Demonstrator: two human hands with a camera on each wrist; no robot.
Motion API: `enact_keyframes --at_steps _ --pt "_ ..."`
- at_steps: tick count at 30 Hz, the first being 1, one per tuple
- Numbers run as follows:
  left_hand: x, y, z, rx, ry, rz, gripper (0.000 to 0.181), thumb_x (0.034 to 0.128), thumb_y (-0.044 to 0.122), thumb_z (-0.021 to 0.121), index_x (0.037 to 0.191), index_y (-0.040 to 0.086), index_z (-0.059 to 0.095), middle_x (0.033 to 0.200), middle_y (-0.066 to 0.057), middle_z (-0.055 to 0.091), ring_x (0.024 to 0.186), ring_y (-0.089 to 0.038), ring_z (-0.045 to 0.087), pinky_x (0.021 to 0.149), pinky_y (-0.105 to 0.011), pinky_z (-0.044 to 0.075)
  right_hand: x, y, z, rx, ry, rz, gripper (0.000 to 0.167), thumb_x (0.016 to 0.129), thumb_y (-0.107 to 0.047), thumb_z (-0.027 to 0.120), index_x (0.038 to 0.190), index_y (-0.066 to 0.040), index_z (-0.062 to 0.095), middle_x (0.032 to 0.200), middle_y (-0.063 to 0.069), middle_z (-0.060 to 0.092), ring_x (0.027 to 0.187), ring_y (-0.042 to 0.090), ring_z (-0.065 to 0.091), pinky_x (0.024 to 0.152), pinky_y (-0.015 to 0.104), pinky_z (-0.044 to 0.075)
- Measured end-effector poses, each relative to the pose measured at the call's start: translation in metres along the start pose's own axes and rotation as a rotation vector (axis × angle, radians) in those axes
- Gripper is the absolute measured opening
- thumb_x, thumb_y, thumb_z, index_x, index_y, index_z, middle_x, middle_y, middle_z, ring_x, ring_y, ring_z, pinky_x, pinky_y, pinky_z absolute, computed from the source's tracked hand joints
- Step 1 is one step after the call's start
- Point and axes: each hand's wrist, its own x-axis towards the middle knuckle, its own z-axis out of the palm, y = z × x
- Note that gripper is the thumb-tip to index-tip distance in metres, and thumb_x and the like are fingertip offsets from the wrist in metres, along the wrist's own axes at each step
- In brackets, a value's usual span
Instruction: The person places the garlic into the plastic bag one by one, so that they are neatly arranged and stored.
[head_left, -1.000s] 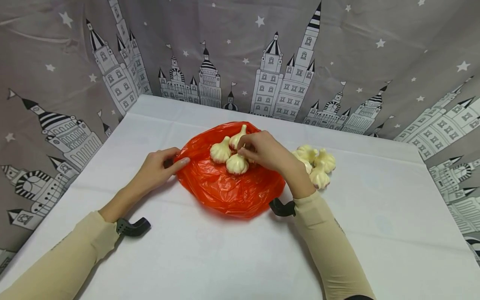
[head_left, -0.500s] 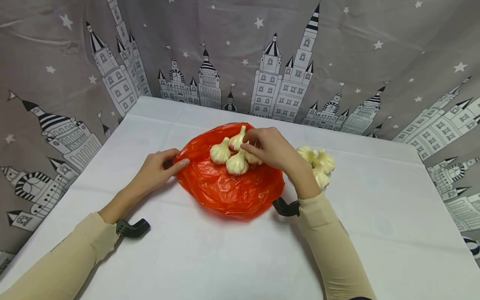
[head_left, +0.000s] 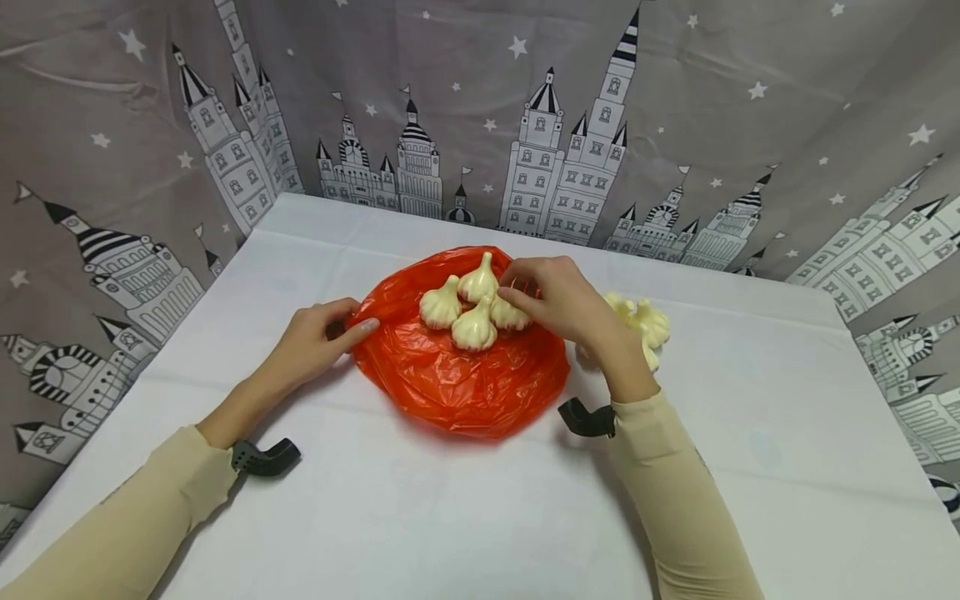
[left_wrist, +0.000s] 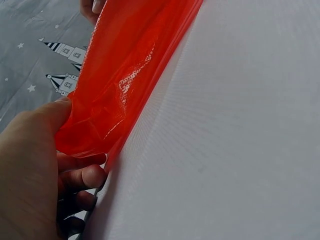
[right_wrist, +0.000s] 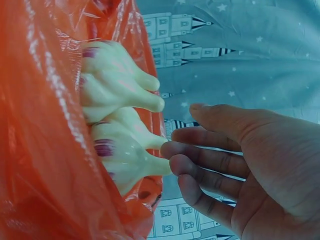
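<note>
A red plastic bag (head_left: 457, 387) lies with its mouth spread wide on the white table. Several garlic bulbs sit together in it, among them a left bulb (head_left: 440, 305), a rear bulb (head_left: 478, 282) and a front bulb (head_left: 474, 327). My left hand (head_left: 313, 335) pinches the bag's left rim, thumb on one side and fingers on the other, as the left wrist view shows. Above the bag's right side my right hand (head_left: 561, 298) holds nothing. Its fingers are loosely bent, close to the stems of the bulbs (right_wrist: 120, 145) in the right wrist view.
To the right of the bag, more garlic bulbs (head_left: 649, 323) lie in a group on the white tablecloth (head_left: 420, 525), partly hidden behind my right forearm. A grey curtain (head_left: 465, 100) printed with castles stands along the back and sides.
My right hand has drawn back to the right from the bulbs in the bag, its fingers now further apart from them. The left hand and the bag stay put.
</note>
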Motion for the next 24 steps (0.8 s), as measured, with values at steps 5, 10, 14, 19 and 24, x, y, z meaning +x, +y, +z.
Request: enact_keyframes --at_steps 5,10,14,19,24 --pt "0.001 0.000 0.001 0.005 -0.003 -0.005 0.029 0.1032 0.036 0.069 0.117 0.011 0.073 0.082 -0.003 0.066 0.076 -0.021 0.057 0.066 -0.025 0.046 -0.006 0.005 -0.005 0.004 0.013 -0.010 0.015 0.102 -0.023 0.071 0.107 -0.011 0.077 0.092 0.002 0.074 0.082 0.018 0.065 0.077 0.035 0.053" --pt "0.002 0.001 -0.001 0.009 -0.006 -0.001 0.030 0.1031 0.036 0.069 0.118 0.010 0.073 0.082 -0.003 0.066 0.076 -0.021 0.057 0.066 -0.025 0.046 -0.019 0.015 -0.012 0.018 0.038 0.001 0.012 0.101 -0.020 0.072 0.105 -0.011 0.078 0.093 0.003 0.075 0.083 0.018 0.066 0.077 0.036 0.054" --pt "0.004 0.000 -0.003 0.011 -0.010 -0.003 0.031 0.1031 0.036 0.069 0.118 0.010 0.072 0.082 -0.003 0.066 0.077 -0.021 0.056 0.067 -0.026 0.045 -0.031 0.026 -0.018 0.028 0.034 0.041 0.014 0.101 -0.020 0.072 0.108 -0.010 0.078 0.093 0.003 0.075 0.084 0.018 0.066 0.076 0.036 0.055" --pt "0.006 -0.003 -0.003 0.023 -0.008 -0.007 0.030 0.1031 0.036 0.069 0.118 0.010 0.072 0.083 -0.003 0.066 0.077 -0.021 0.056 0.068 -0.026 0.045 -0.049 0.043 -0.029 0.000 0.051 0.095 0.016 0.102 -0.022 0.071 0.110 -0.011 0.078 0.093 0.003 0.075 0.083 0.019 0.066 0.076 0.037 0.056" --pt "0.007 -0.006 -0.002 0.024 -0.013 -0.009 0.030 0.1031 0.037 0.069 0.118 0.011 0.072 0.083 -0.003 0.066 0.078 -0.022 0.057 0.068 -0.026 0.046 -0.068 0.060 -0.043 -0.022 0.097 0.135 0.015 0.103 -0.021 0.070 0.108 -0.010 0.079 0.093 0.004 0.076 0.084 0.019 0.067 0.077 0.037 0.056"
